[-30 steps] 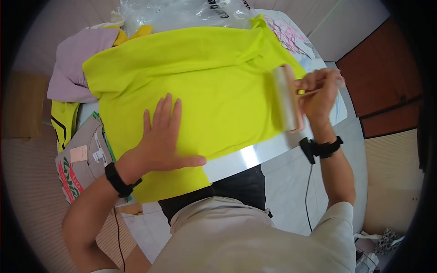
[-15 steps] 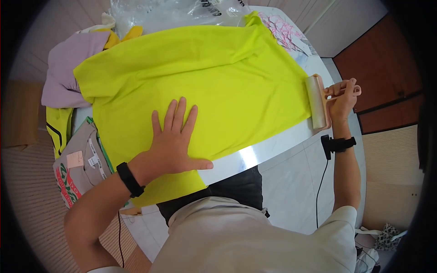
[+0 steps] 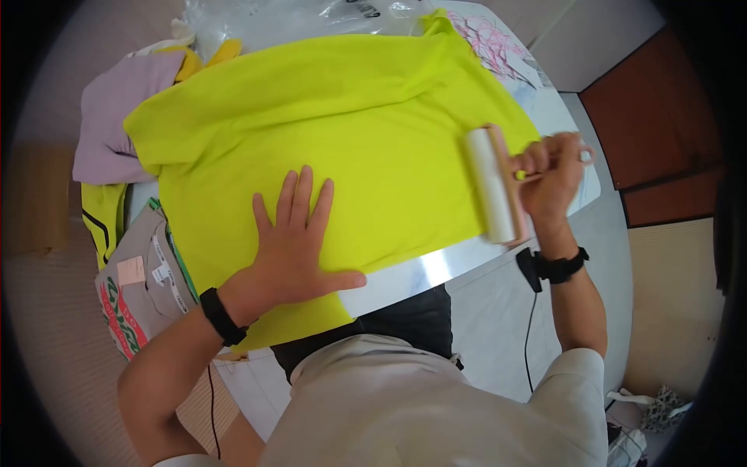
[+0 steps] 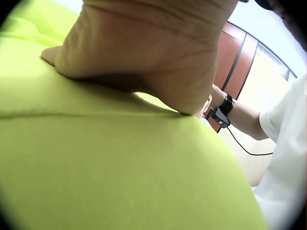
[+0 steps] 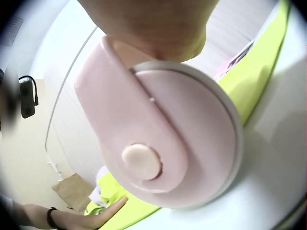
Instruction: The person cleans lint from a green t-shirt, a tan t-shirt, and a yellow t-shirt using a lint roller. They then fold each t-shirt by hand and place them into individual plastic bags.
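Note:
A bright yellow-green garment [image 3: 366, 171] is spread over the white table, its lower left part hanging past the front edge. My left hand [image 3: 292, 253] rests on it with fingers spread and thumb pointing right; the left wrist view shows the palm [image 4: 144, 43] against the cloth. In my right hand [image 3: 554, 183] is the handle of a pink lint roller [image 3: 493, 187] with a white roll. The roll lies over the garment's right part, near its hem. The right wrist view shows the roller's round pink end [image 5: 192, 129] close up.
A clear plastic bag [image 3: 296, 27] lies at the back, with a tangle of pink-and-white tags [image 3: 494, 47] to its right. On the left are a lilac cloth [image 3: 117, 117] and a folded grey shirt [image 3: 148, 276] with labels. The table's edge [image 3: 420, 276] runs along the front.
The lint roller moved right to the garment's edge, then came back left over the cloth in my right hand. My left hand shifted slightly to the right, still spread on the garment.

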`<state>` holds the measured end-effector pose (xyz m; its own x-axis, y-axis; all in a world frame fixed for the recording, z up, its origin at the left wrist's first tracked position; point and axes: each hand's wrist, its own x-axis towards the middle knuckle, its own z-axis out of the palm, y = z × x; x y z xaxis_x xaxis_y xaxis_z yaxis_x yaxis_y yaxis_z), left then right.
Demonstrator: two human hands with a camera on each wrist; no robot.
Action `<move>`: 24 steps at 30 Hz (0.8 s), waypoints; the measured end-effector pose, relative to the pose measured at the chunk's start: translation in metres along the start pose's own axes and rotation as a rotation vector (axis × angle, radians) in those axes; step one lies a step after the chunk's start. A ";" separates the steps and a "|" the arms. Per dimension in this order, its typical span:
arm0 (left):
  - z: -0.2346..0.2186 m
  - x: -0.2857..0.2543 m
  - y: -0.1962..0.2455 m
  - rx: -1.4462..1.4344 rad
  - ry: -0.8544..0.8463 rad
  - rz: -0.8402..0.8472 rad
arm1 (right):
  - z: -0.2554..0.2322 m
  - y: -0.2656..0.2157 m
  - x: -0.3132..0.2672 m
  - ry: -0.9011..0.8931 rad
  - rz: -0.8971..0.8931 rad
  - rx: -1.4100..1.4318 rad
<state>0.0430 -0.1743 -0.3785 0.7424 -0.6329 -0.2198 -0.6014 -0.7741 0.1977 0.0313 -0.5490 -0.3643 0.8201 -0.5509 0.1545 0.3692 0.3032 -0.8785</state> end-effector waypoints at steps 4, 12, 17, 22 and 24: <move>0.013 0.001 -0.005 0.047 0.088 0.036 | -0.059 -0.030 0.023 0.148 -0.094 -0.110; 0.009 0.002 0.002 0.050 0.095 0.015 | -0.067 -0.056 0.033 0.042 -0.210 -0.179; 0.009 0.002 0.004 0.080 0.093 0.012 | 0.030 -0.012 -0.009 -0.094 -0.150 -0.058; 0.007 0.001 0.003 0.084 0.077 0.029 | 0.034 0.013 -0.015 -0.210 0.056 0.051; 0.006 -0.001 0.004 0.081 0.065 0.034 | 0.017 0.005 -0.004 -0.119 0.061 0.053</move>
<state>0.0382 -0.1768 -0.3830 0.7370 -0.6588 -0.1509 -0.6468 -0.7523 0.1253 0.0374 -0.5321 -0.3616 0.8864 -0.4354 0.1571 0.3374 0.3753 -0.8633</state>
